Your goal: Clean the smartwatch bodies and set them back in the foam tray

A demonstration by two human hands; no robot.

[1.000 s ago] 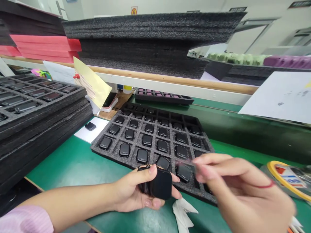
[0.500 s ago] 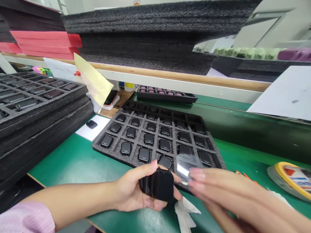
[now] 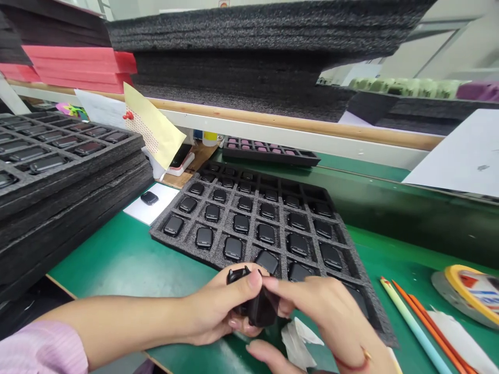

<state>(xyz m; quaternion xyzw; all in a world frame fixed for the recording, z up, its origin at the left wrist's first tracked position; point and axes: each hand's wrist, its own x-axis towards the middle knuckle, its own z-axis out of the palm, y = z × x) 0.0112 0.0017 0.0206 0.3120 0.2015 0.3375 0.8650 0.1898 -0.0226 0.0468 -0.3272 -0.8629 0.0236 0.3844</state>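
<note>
My left hand (image 3: 212, 304) is closed around a black smartwatch body (image 3: 264, 307), its dark face turned toward the right. At least one more dark watch body (image 3: 236, 275) is held behind it in the same palm. My right hand (image 3: 329, 306) reaches in from the right. Its index fingertip touches the top edge of the front watch, while the thumb is spread away below it. The other right fingers are partly hidden behind the watch. Just beyond both hands lies a black foam tray (image 3: 380, 311) holding many watch bodies in its cells.
A crumpled white wipe (image 3: 298, 343) lies under my right hand. Pens (image 3: 417, 317) and a tape roll (image 3: 463, 291) are at the right. Stacked foam trays (image 3: 78, 192) stand at the left, near a single watch (image 3: 149, 198) on white paper. A loaded shelf (image 3: 273, 122) crosses the back.
My right hand has moved left from over the tray to the held watch. The clear film at its fingertips earlier no longer shows. The left hand has tilted the watch.
</note>
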